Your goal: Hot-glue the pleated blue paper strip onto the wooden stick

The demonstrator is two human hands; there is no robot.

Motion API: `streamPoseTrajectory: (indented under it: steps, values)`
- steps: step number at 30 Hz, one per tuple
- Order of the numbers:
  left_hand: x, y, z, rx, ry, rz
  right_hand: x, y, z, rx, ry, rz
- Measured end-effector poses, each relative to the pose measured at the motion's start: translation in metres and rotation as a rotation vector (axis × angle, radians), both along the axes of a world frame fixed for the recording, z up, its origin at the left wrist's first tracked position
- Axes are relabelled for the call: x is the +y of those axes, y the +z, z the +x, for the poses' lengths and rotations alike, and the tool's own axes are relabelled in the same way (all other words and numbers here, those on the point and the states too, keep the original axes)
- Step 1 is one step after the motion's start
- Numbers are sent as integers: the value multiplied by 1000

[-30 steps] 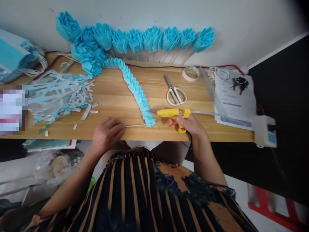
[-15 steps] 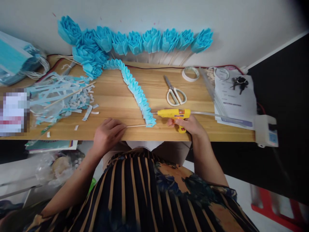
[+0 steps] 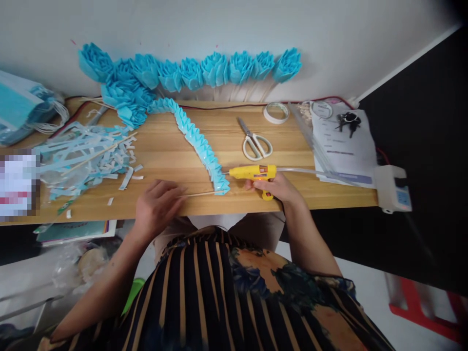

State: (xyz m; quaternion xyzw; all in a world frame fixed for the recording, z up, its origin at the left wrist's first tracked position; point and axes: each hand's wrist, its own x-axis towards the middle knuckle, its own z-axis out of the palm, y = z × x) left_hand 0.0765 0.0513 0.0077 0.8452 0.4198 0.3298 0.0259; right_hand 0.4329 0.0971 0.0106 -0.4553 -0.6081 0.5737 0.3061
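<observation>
My left hand [image 3: 158, 205] pinches one end of a thin wooden stick [image 3: 199, 194]; its fingertips are slightly blurred. The stick's other end lies on the near end of a long strip of folded light-blue petals [image 3: 197, 141]. In my right hand [image 3: 280, 187] is a yellow hot glue gun [image 3: 252, 172], its nozzle pointing left beside the strip's near end. Whether the nozzle touches the strip I cannot tell. A clear glue stick [image 3: 298, 170] juts from the gun's back.
Blue fabric-like flowers [image 3: 215, 68] stand in a row along the wall. White-handled scissors [image 3: 258, 147], a tape roll [image 3: 276, 113] and papers with keys [image 3: 349, 122] lie to the right. Blue and white scraps [image 3: 95, 151] heap at left. A white box [image 3: 392, 187] sits at the right edge.
The whole view has shifted, so the table things appear further left. My left fingers have moved a little along the stick's end. The glue gun stays by the strip.
</observation>
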Motion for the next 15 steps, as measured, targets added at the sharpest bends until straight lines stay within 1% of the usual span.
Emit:
streamPoseTrajectory:
  steps: [3,5,6,8,10,11,13,15]
  values:
    - [4,20,17,6,-51,50,0,-1,0,21,5,1]
    - [9,38,37,-4,-132,62,0,-3,0,40,7,-13]
    - [13,49,51,-21,-195,67,0,-4,0,40,8,-21]
    - [22,71,82,6,-300,79,1,-6,-1,14,3,-20]
    - [34,91,119,91,-365,64,1,-9,-2,-49,-41,25]
    - [40,99,137,137,-402,44,2,-10,-2,-87,-76,61]
    - [52,105,171,209,-459,-23,3,-13,-2,-154,-149,127]
    - [65,98,198,227,-468,-96,4,-17,-1,-182,-202,156]
